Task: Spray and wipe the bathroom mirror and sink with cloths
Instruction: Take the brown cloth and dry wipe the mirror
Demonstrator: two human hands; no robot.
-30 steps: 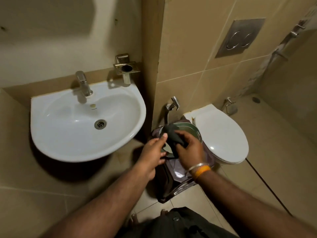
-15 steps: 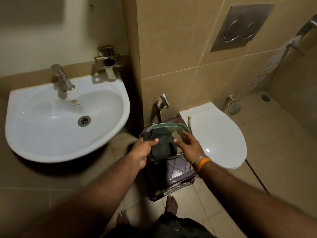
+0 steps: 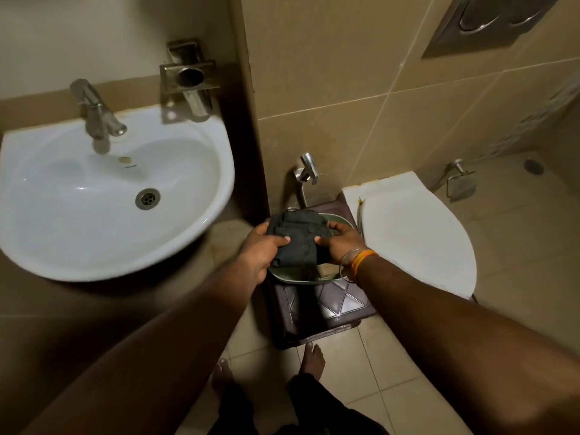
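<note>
A dark folded cloth (image 3: 298,240) is held over a green basin (image 3: 295,279) that sits on a dark purple stool (image 3: 332,312) between the sink and the toilet. My left hand (image 3: 262,249) grips the cloth's left edge, thumb on top. My right hand (image 3: 340,246) grips its right edge; an orange band and a metal bangle ring that wrist. The white wall sink (image 3: 110,196) with a chrome tap (image 3: 97,114) fills the left side. No mirror or spray bottle is in view.
A steel cup holder (image 3: 190,78) is fixed to the wall above the sink's right rim. A closed white toilet (image 3: 414,233) stands right of the stool, a chrome wall tap (image 3: 306,171) behind it, a flush plate (image 3: 489,17) above. My bare feet (image 3: 310,359) stand on beige tiles.
Both hands have closed on the cloth's two edges; half a second ago the right hand was open beside it. The cloth is now spread flatter over the basin. The camera moved closer.
</note>
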